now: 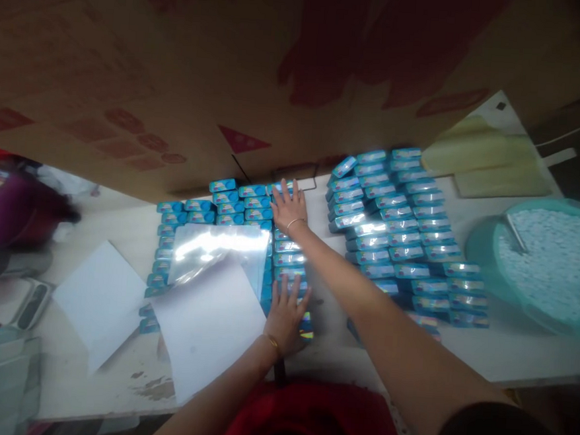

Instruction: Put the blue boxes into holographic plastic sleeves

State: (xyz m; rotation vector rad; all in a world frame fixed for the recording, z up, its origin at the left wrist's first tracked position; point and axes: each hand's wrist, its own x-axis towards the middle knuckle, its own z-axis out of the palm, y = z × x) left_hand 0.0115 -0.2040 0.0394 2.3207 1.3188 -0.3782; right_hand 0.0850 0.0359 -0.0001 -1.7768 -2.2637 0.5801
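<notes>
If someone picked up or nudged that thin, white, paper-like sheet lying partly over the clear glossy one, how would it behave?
The thin, white, paper-like sheet would probably flex, since its edges curve. It looks light, being so thin beside the small, glossy blue boxes. It might slide easily, as it partly overlaps a smooth, shiny, clear sheet.

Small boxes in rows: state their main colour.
The boxes are mainly blue, as the head view shows.

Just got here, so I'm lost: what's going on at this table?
A person's open hands are at the right edge of a block of blue packs: the right hand farther out, the left hand closer in. A clear sheet lies on the block, partly under a white sheet. More packs stand to the right, near a teal tub.
</notes>
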